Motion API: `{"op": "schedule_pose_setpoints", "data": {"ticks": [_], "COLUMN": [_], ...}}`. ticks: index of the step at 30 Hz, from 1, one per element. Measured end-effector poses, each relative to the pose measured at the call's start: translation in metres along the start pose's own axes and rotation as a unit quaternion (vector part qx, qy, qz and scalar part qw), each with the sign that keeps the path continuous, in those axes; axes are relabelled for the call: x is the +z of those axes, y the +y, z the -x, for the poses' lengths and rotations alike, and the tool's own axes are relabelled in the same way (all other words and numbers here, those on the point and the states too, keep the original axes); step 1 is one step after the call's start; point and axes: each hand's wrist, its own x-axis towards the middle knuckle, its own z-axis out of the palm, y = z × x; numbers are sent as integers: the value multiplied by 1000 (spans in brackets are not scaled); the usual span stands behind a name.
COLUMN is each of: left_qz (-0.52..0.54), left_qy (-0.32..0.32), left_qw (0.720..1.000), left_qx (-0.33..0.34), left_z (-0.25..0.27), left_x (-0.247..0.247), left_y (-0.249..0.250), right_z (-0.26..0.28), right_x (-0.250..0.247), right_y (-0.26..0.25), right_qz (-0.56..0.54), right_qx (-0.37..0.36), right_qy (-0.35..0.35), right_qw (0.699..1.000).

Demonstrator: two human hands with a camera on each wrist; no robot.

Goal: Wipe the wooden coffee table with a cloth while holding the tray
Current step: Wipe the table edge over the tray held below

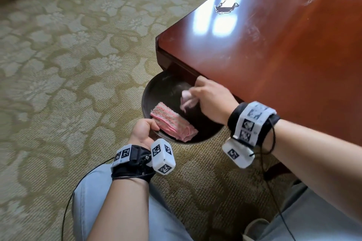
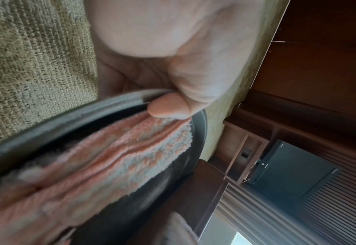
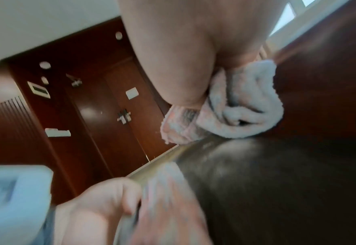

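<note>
1. Head view: I am holding the round dark tray (image 1: 156, 86) just below the near edge of the wooden coffee table (image 1: 274, 55). My left hand (image 1: 144, 130) is pinching its near rim, thumb on top. A folded pink cloth (image 1: 170, 121) is lying inside. My right hand (image 1: 213, 100) is curled round a bunched cloth (image 1: 187, 100) over the tray, beside the table edge.
2. Left wrist view: my thumb (image 2: 168, 107) is pressing on the rim, touching the folded cloth. I should be keeping the tray level.
3. Right wrist view: blurred, but my fingers are closing on the bunched cloth, which I judge should be lifted clear of the table edge before wiping.
</note>
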Motion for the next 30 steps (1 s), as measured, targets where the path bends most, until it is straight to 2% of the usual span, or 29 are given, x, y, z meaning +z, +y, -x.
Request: {"op": "schedule_pose_setpoints", "data": {"ticks": [2,4,8,14,16,18,24,27,30], "left_qz": [2,-4,-1,-11,-8,-4,-2,12,27], "left_qy": [-2,-3,-6,6,9,4,14,23,55], "left_qw": [1000,1000,1000,1000,1000,1000,1000,1000,998], "left_qx": [-4,-3,-1,-5,-5,-10,-11,-11,-16], "left_z": [-1,-1,3,-1,-3,-4,0,4,5], "left_x": [0,1,5,3,1,0,-6,-19,-41], "left_y": [-1,-1,0,-3,-4,-4,-7,-9,-15], "right_z": [-13,-21,-20,-16,-11,-16,-37,-41,-50], "right_x": [-19,-33,-27,-30,-24,-24,-22,-6,10], "right_y": [9,18,21,-3,-9,-11,-1,-7,-14], "right_qz": [-28,21,102,161,124,62,-90,-99,-115], "right_qx": [6,30,26,-10,-42,-53,-27,-34,-6], "right_qy": [65,71,6,-93,-89,-52,25,-22,-28], "right_qw": [997,997,994,983,987,995,995,994,993]}}
